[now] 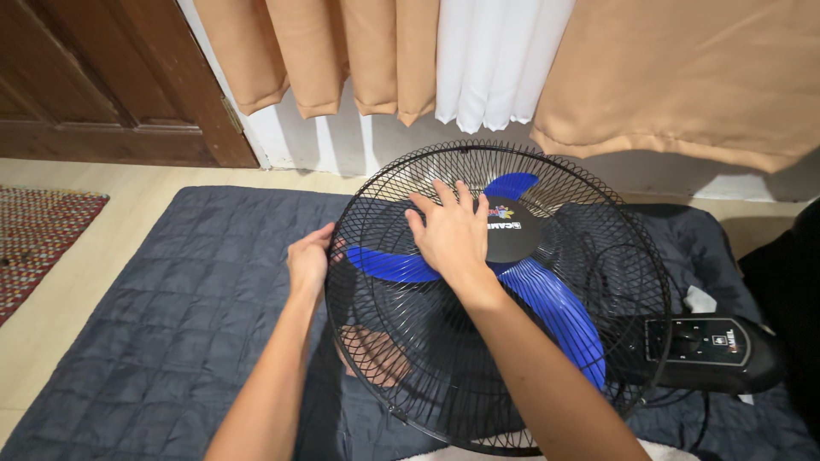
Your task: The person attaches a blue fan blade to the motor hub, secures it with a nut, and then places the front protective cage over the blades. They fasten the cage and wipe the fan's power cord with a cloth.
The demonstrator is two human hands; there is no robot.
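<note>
Centre frame, lying on a dark quilted mat (171, 307): black wire fan guard (589, 213) over blue blades (555, 307). Left hand (309, 260) curled around the guard's left rim, steadying it. Right hand (453, 235) spread flat, fingers wide, pressing the grille front, gripping nothing. Control base (709, 346) lower right.

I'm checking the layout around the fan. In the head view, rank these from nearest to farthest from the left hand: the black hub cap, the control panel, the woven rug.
From the left hand, gripping the guard's left rim:
1. Black hub cap, to its right at the fan's centre.
2. Woven rug, far left on the floor.
3. Control panel, far right on the fan's base.
</note>
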